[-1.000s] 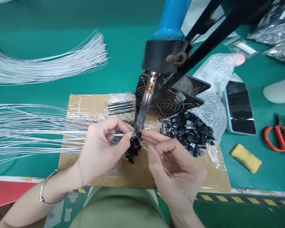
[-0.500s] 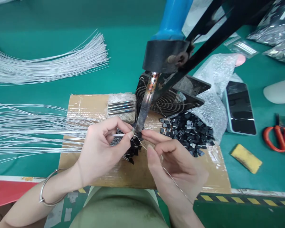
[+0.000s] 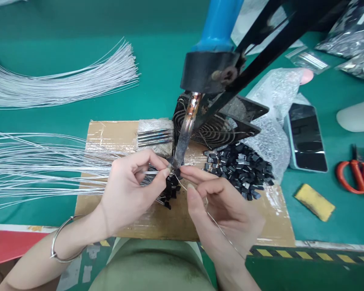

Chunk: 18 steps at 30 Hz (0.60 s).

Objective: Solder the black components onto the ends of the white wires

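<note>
My left hand pinches a grey wire near its end, right under the tip of the soldering iron. Thin solder wire runs through my right hand, held between thumb and fingers, its end at the iron's tip. The small part at the joint is mostly hidden by my fingertips. Below them lie black connectors on wire ends, and to the right is a pile of loose black connectors. All this is over a cardboard sheet.
A black fan stands behind the iron. Left are wire bundles. Metal rods lie on a pad. On the right are bubble wrap, a phone, a yellow sponge, red-handled scissors and a white cup.
The soldering iron and its holder have shifted slightly to the left. My right hand has moved very slightly left; my left hand is almost unchanged.
</note>
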Each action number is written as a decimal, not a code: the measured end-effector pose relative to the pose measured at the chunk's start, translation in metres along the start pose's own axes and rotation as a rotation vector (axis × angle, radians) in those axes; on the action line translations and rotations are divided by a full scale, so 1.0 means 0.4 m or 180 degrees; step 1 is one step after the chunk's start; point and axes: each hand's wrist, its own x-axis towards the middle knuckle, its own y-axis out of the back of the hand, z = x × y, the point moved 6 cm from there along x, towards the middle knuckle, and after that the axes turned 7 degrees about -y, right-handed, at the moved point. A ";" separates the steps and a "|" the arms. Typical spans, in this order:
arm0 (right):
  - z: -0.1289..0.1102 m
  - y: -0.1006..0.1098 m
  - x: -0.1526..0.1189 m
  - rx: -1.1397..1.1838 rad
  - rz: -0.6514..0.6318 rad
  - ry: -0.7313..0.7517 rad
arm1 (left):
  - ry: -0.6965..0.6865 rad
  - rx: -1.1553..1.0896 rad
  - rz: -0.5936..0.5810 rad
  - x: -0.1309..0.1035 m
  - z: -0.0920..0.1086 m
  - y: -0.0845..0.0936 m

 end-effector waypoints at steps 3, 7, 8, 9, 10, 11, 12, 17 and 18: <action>-0.001 -0.001 -0.001 0.0018 0.0012 0.0029 | -0.0028 -0.0041 -0.0004 -0.001 -0.001 0.000; -0.002 0.000 -0.002 -0.0013 0.0011 0.0064 | -0.0067 -0.0055 -0.0003 -0.002 -0.001 -0.001; -0.002 0.001 -0.001 -0.0040 0.0012 0.0069 | -0.0070 -0.0062 -0.0006 -0.003 -0.002 -0.002; -0.002 0.002 -0.001 -0.0071 0.0011 0.0080 | -0.0081 -0.0073 -0.0008 -0.003 -0.002 -0.002; -0.002 0.003 -0.001 -0.0104 -0.0004 0.0101 | -0.0089 -0.0078 -0.0007 -0.003 -0.001 -0.002; -0.002 0.003 -0.001 -0.0131 -0.0028 0.0127 | -0.0092 -0.0084 -0.0006 -0.003 -0.002 -0.002; -0.002 0.004 -0.001 -0.0148 -0.0055 0.0161 | -0.0096 -0.0086 -0.0007 -0.003 -0.002 -0.003; 0.007 0.005 0.000 -0.0121 -0.0120 0.0170 | -0.0116 -0.0087 -0.0010 0.000 0.000 -0.006; 0.010 0.005 0.000 -0.0104 -0.0115 0.0151 | -0.0116 -0.0094 -0.0010 0.000 0.000 -0.006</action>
